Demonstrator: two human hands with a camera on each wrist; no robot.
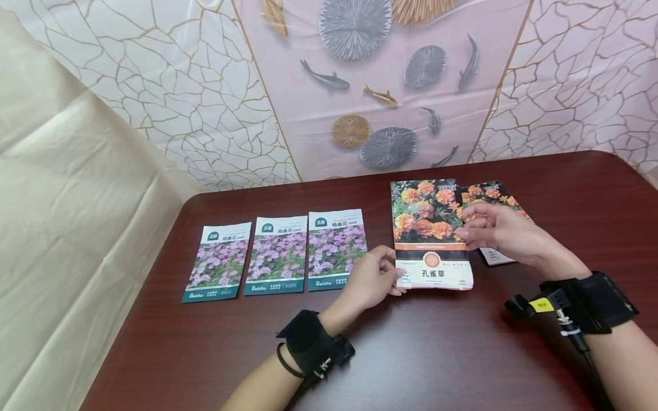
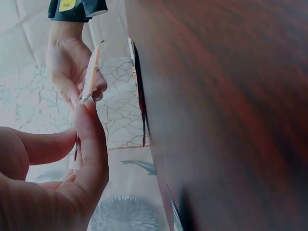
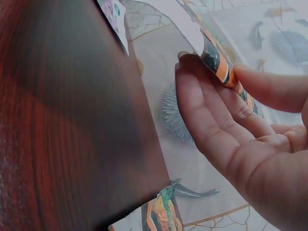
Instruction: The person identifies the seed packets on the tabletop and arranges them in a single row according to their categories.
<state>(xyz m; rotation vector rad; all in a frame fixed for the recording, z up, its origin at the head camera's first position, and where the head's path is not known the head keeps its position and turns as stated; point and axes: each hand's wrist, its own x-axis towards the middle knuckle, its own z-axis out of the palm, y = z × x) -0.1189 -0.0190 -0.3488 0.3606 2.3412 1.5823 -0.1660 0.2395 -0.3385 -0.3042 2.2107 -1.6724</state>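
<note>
Both hands hold one seed packet (image 1: 430, 228) with orange marigolds on its front, raised above the table. My left hand (image 1: 372, 277) pinches its lower left edge between thumb and fingers. On the opposite edge, the thumb and fingers of my right hand (image 1: 496, 231) grip it, as the right wrist view also shows. Behind the right hand, another marigold packet (image 1: 496, 257) lies on the table, partly covered by the hand and the held packet. Left of the left hand lies a purple-flower seed packet (image 1: 336, 248), its lower right corner close to the knuckles.
Two more purple-flower packets, a middle one (image 1: 276, 257) and a left one (image 1: 218, 262), lie in a row on the dark red table (image 1: 411, 354). A patterned cloth (image 1: 205, 97) hangs behind the table, and a cream cloth (image 1: 67, 188) hangs at the left.
</note>
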